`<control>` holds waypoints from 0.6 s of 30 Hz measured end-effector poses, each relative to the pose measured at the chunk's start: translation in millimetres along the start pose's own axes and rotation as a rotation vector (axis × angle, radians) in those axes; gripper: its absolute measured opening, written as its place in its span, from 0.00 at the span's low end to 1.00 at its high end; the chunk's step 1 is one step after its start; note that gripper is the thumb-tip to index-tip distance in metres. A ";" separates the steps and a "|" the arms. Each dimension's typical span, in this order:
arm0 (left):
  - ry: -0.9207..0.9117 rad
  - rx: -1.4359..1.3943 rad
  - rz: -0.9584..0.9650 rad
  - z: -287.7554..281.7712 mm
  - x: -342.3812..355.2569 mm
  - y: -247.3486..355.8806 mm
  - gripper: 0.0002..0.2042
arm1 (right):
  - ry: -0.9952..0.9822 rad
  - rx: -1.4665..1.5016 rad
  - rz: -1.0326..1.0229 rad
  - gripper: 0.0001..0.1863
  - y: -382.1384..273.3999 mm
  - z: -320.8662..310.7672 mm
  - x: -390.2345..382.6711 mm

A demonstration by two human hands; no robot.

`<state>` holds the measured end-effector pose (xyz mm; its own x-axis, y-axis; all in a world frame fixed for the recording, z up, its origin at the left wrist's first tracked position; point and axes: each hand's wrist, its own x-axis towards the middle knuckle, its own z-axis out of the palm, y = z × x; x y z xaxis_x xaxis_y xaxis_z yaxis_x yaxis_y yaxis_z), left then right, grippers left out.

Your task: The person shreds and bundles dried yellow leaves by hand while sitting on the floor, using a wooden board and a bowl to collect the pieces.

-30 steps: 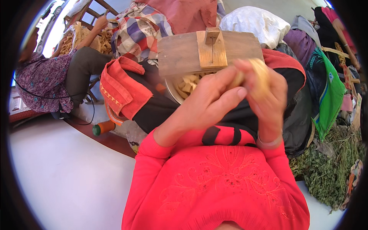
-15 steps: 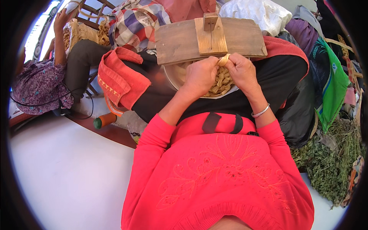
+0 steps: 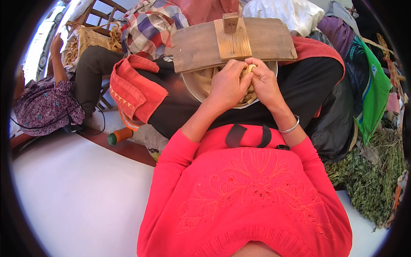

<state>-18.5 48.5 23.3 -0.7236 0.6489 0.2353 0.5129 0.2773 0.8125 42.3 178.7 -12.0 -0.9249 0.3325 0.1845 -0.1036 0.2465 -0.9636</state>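
My left hand (image 3: 228,84) and my right hand (image 3: 264,84) meet in front of a wooden board (image 3: 192,45). Between them is a pale yellow strip (image 3: 250,68), pinched by the fingers of both and mostly hidden by them. Just below is a white bowl (image 3: 186,85), set between my legs and partly under the board's near edge. Tan, twisted strips (image 3: 247,99) lie in the bowl. A lighter wooden piece (image 3: 241,43) crosses the middle of the board, with a small block (image 3: 230,23) standing on its far end.
Red towels (image 3: 139,88) drape over my legs. At the left sits another person in a patterned top (image 3: 47,103), near a sack of tan strips (image 3: 79,45). An orange spool with a green end (image 3: 120,136) lies nearby. Black bags (image 3: 332,124) and dried green plants (image 3: 370,180) are at the right.
My left hand has shifted right, closer against my right hand. Less of the strip shows now. The other person's raised hand at the left has come down a little.
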 end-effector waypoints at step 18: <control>0.029 0.323 0.174 -33.2 -18.9 -5.4 0.04 | -0.206 0.076 0.156 0.24 -38.1 -40.4 40.9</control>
<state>-22.9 11.1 32.2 -0.6232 0.6870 0.3738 0.7453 0.3769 0.5500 23.2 219.7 40.0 -0.9859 0.1673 -0.0027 0.0257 0.1353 -0.9905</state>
